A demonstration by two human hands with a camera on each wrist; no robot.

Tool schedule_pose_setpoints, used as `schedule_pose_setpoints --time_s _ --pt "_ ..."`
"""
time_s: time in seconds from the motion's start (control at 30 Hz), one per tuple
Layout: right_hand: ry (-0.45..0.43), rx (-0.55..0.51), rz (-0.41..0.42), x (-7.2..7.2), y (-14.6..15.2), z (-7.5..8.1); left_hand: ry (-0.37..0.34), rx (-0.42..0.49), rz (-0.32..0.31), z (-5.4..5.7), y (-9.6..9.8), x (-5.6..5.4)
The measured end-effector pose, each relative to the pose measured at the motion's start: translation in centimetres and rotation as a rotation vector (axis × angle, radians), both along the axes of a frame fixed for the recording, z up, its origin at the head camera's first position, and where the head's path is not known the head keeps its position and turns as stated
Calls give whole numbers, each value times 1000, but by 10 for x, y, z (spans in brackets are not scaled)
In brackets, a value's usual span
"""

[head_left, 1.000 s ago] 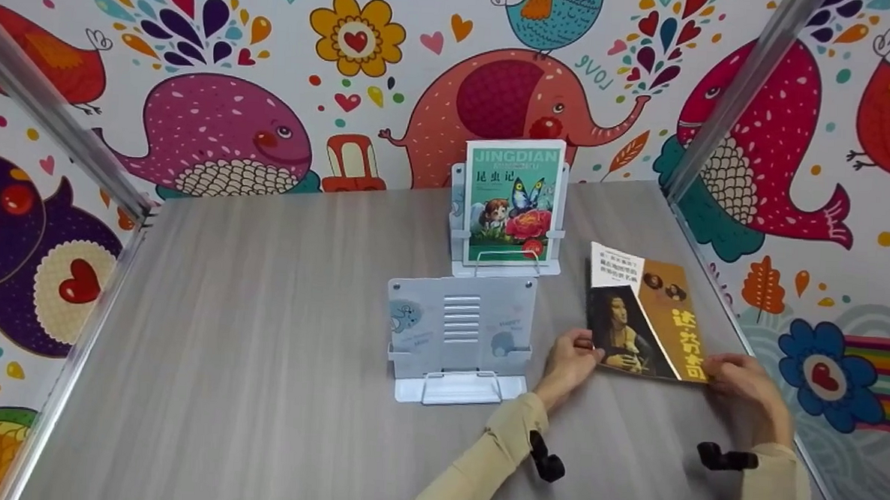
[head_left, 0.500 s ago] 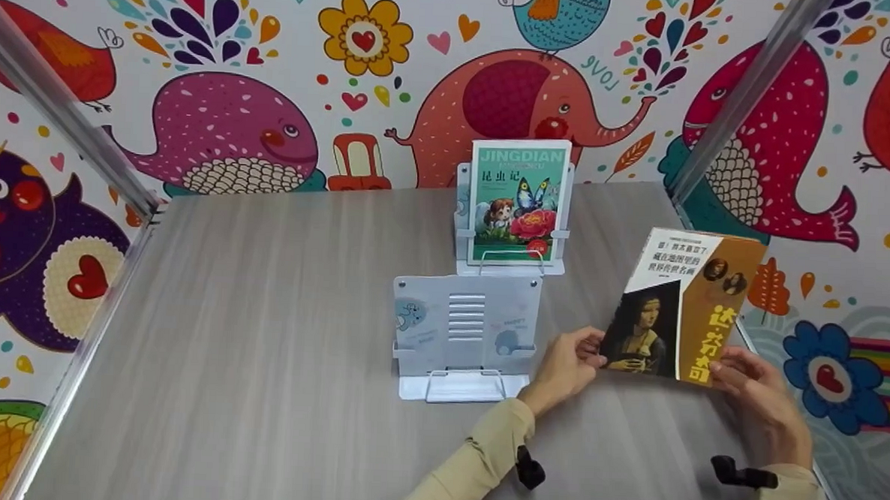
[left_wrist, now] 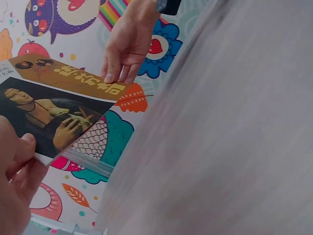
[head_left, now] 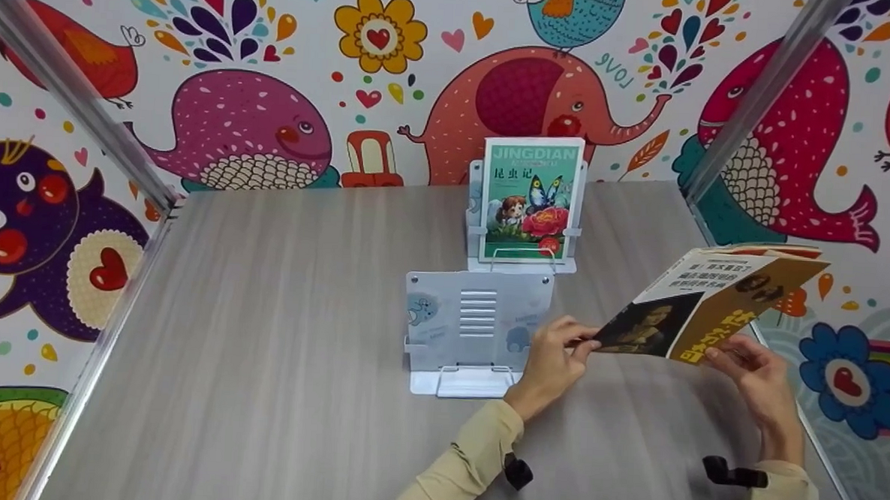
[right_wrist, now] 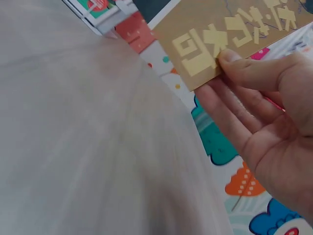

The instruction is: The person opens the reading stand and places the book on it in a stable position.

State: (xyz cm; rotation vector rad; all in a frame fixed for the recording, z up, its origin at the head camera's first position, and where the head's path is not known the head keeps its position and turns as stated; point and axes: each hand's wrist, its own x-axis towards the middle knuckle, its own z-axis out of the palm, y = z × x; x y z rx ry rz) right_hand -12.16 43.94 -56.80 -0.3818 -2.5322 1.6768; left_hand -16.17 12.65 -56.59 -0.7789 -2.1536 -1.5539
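A thin book [head_left: 683, 309] with a portrait painting and a brown strip on its cover is held above the table at the right, tilted, its top edges slightly parted. My left hand [head_left: 556, 360] pinches its lower left corner, thumb on the cover in the left wrist view. At the lower right corner my right hand [head_left: 762, 384] grips it, thumb [right_wrist: 232, 58] on the yellow lettering and fingers behind. Just left of my left hand stands a pale blue book stand [head_left: 479, 323] with no book on it. Behind that, a second stand [head_left: 475, 240] bears a green book [head_left: 533, 201], upright.
The grey wood-grain table [head_left: 260, 347] extends widely to the left. Walls printed with cartoon animals [head_left: 247, 129] enclose the back and sides, with metal posts [head_left: 767, 99] at the corners. The table's right edge runs close by my right hand.
Both hands have lifted the book off the table and tipped it; it now leans to the right, its cover foreshortened. My left hand has shifted slightly left, towards the front stand.
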Motion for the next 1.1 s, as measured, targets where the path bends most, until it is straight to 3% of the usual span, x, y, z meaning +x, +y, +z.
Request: schedule_pose_setpoints --time_s 0.2,0.4,0.73,0.93,1.1 --pt "91 -65 -31 -8 -28 4 55 88 89 4 -18 -3" --pt "168 -88 -31 -16 -53 7 51 172 158 6 -36 -7" --pt "135 -22 13 -22 -89 14 22 217 246 9 -69 -7" --pt "190 32 38 -26 -114 16 -21 205 301 9 -90 -7" --pt "271 -23 34 -32 -140 15 -25 231 358 7 -105 -7"
